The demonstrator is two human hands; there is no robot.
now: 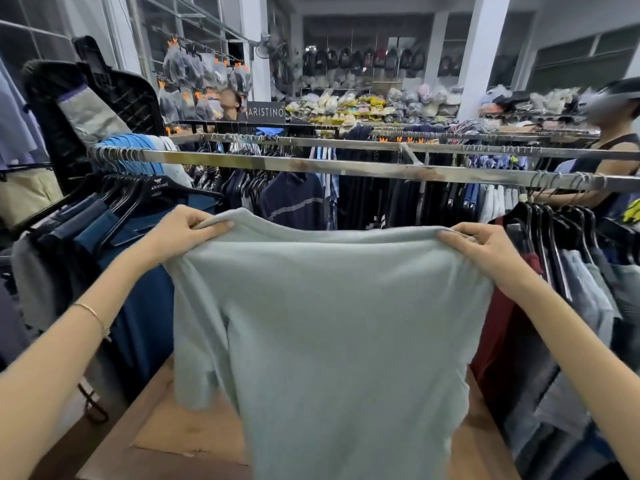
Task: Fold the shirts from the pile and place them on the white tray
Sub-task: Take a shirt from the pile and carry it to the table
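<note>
Left hand [192, 230]: fingers curled over, thumb under, pinching the top left corner of a pale grey-green shirt [329, 323]. Right hand [481, 251]: same pinch grip on the top right corner. The shirt is held up in the air between the two hands, spread flat and facing the camera, its lower part hanging down over the near brown worktop [166, 427]. A short sleeve [197, 358] hangs loose on the left side; cannot tell whether the held edge is the shoulder line or the hem. A thin bracelet [91, 311] sits on the left wrist. Progress, as a judgement: this shirt is picked up and opened out but no fold is made in it yet; laying it flat, folding and placing are all left. Neither the white tray nor the pile is in view, so the count of finished shirts cannot be told. Surroundings: a metal clothes rail [311, 166] runs left to right just beyond the hands, carrying black hangers [159, 192] and dark garments. A blue garment [145, 323] hangs close on the left and a dark red garment [498, 327] close on the right, both crowding the edges of the worktop. Far left, a sign [266, 112] reading ARISTINO; a person [609, 157] stands at the far right of the rail. Likely hindrance: hanging clothes on both sides narrow the space for laying the shirt out.
</note>
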